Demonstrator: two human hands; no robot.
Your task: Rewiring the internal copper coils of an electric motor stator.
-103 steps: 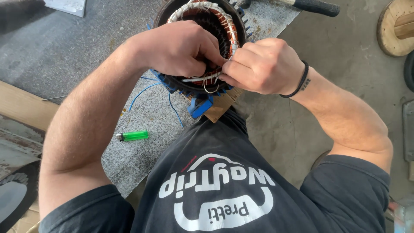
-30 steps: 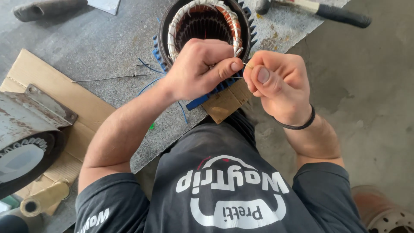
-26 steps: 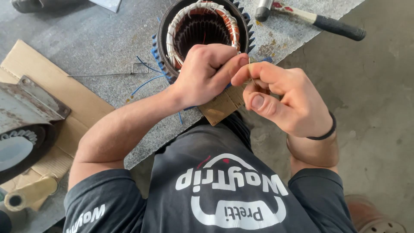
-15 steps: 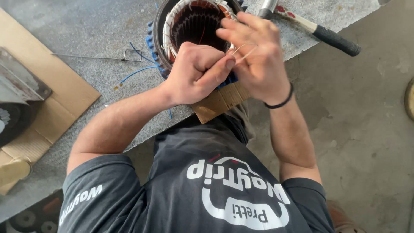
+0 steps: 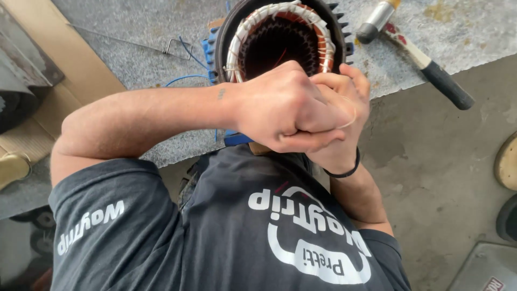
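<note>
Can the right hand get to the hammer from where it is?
Probably yes: the hammer lies on bare bench just right of the right hand, nothing between. But that hand is locked with the left hand on a thread.

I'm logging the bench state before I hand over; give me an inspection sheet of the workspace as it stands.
Surface: grey speckled stone slab, cardboard sheet at its left edge.
Job's things: round black motor stator with copper windings bound in white tape; thin pale cord looped at the hands.
Clutter: hammer with black grip right of the stator; bent wire hook on the slab.
Grippers: left hand clenched over right hand, both pinching the cord.
Cables: blue wires beside the stator.
Surroundings: grey concrete floor; dark metal parts far left.
</note>
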